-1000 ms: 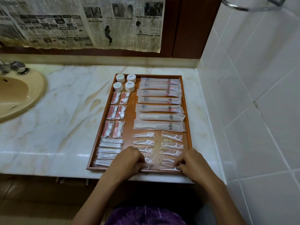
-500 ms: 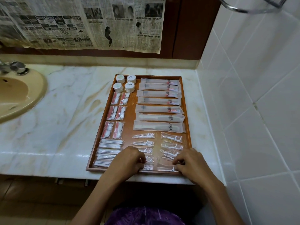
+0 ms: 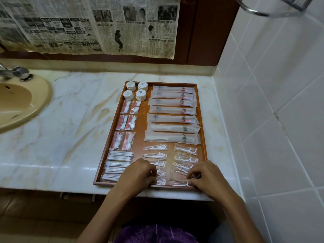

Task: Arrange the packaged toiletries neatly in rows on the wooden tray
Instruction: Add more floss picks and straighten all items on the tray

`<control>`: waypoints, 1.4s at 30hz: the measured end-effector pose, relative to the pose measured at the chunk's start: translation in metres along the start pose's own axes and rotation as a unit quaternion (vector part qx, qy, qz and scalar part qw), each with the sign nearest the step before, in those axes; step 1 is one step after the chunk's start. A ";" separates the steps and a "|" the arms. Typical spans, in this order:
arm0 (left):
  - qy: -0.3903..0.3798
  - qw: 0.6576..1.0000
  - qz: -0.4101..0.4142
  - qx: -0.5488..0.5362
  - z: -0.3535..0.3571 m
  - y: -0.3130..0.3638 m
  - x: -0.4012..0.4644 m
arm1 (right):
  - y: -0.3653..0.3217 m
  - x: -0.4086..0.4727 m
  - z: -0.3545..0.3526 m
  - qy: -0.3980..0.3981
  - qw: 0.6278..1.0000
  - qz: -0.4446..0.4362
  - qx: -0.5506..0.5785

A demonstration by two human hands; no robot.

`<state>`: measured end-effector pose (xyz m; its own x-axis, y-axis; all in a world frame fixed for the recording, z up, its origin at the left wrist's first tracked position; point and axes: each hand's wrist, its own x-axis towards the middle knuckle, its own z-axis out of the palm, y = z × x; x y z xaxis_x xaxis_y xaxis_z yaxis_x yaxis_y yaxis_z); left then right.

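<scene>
My left hand (image 3: pixel 140 174) curls at the wooden tray (image 3: pixel 201 120)'s near edge, fingertips pinching a floss pick packet (image 3: pixel 161 181) to square up its column; my right hand (image 3: pixel 203 178) pinches the nearest packet (image 3: pixel 179 183) of the other column, which sits skewed; tray lies at the tabletop (image 3: pixel 70 128)'s right end by the tiled wall; toothbrush sleeves (image 3: pixel 172 118) stacked crosswise along the tray's far right, round soaps (image 3: pixel 136 90) in its far left corner; rows mostly done, I'd judge.

A wooden tray (image 3: pixel 201 120) lies on a marble counter (image 3: pixel 70 128), with packaged toiletries in rows. At the near edge, the left hand (image 3: pixel 138 174) and the right hand (image 3: pixel 206 178) have curled fingers on floss pick packets (image 3: pixel 185 159). A beige sink (image 3: pixel 21 100) is at far left.
</scene>
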<state>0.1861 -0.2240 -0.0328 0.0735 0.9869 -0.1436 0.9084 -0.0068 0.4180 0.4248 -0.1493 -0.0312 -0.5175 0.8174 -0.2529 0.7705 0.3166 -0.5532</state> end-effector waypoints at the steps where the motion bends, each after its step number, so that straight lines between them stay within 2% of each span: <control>1: 0.005 1.000 0.001 -0.003 -0.001 0.000 0.000 | 0.000 0.000 0.000 0.006 1.000 0.003 0.009; 6: 0.037 0.999 0.011 -0.018 -0.003 -0.004 0.002 | -0.004 0.003 -0.004 0.072 0.997 0.001 0.039; 14: 0.054 0.998 0.030 -0.025 -0.026 -0.028 0.021 | 0.007 0.007 -0.023 0.103 0.993 0.015 0.052; 21: 0.062 0.997 0.039 -0.034 -0.066 -0.055 0.056 | 0.002 0.035 -0.044 0.117 0.993 0.028 0.020; 31: 0.055 0.997 0.024 -0.046 -0.104 -0.080 0.126 | -0.015 0.118 -0.076 0.083 0.995 0.015 0.053; 36: 0.052 0.998 0.018 -0.041 -0.112 -0.083 0.164 | -0.015 0.163 -0.093 0.092 0.994 0.010 0.060; 42: 0.105 0.994 -0.013 -0.019 -0.117 -0.084 0.228 | -0.010 0.215 -0.107 0.101 0.992 0.006 0.072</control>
<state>0.0786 0.0200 0.0049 -0.0405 0.9986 0.0346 0.8925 0.0206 0.4507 0.3458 0.0745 0.0056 -0.4128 0.9049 -0.1034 0.7073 0.2470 -0.6624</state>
